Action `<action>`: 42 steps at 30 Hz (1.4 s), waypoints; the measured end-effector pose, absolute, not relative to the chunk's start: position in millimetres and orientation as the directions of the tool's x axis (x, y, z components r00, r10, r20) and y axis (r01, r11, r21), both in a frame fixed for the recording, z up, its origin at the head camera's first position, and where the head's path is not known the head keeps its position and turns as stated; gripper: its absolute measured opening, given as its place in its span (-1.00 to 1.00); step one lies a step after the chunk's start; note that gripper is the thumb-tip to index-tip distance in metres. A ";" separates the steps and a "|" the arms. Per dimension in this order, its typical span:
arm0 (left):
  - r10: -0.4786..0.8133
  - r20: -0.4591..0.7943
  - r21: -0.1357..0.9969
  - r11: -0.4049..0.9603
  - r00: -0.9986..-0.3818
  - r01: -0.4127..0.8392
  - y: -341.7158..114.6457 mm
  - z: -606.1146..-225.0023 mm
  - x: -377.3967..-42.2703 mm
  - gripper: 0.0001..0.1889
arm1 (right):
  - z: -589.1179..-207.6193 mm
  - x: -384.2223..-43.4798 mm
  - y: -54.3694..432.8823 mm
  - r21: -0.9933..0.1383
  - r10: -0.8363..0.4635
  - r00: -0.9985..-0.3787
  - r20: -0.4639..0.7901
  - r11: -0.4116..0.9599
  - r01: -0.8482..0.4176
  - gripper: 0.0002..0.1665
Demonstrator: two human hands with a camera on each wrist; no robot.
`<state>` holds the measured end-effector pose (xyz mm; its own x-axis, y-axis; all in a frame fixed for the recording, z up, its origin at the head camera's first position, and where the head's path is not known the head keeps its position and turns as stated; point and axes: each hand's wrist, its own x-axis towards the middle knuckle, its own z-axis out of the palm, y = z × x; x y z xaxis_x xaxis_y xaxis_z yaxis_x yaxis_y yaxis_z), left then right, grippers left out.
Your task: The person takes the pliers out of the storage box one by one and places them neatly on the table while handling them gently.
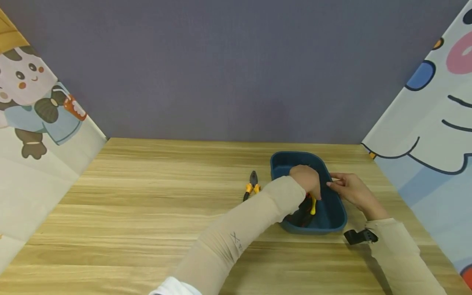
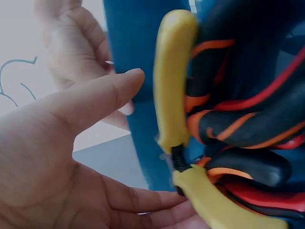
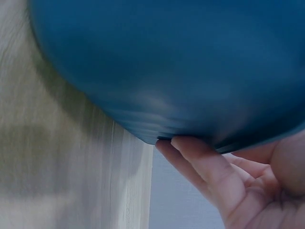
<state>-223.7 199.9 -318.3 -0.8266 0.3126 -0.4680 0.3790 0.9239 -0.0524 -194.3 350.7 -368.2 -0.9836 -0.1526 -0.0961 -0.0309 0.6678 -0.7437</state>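
A blue plastic bin (image 1: 333,211) stands on the table's right side. My left hand (image 1: 307,179) reaches down into it. In the left wrist view the left thumb (image 2: 112,93) is spread apart from the fingers, near yellow-handled pliers (image 2: 171,81); the fingertips are right at their lower handle, partly hidden behind it. Several pliers with black, orange and red handles (image 2: 248,126) lie beside them. My right hand (image 1: 352,189) pinches the bin's right rim, its fingers (image 3: 209,167) against the outer wall. Pliers with black and orange handles (image 1: 252,184) lie on the table left of the bin.
The wooden table (image 1: 147,196) ends at a grey back panel (image 1: 228,73). Printed cartoon panels stand along the left and right sides. A small black device (image 1: 359,236) is strapped at the right wrist, and the left forearm crosses over the table's front.
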 end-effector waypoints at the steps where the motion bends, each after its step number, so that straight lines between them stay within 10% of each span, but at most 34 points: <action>1: 0.311 -0.464 -0.054 0.925 -0.830 0.376 199.4 -319.5 -223.9 -0.47 | -367.9 -194.4 350.4 -0.744 -0.154 -0.984 -0.095 0.668 -0.033 -0.37; 42: 0.205 -0.553 -0.104 0.945 -0.808 0.311 206.3 -320.0 -218.8 -0.51 | -366.9 -196.3 353.0 -0.756 -0.165 -0.981 -0.099 0.653 -0.034 -0.37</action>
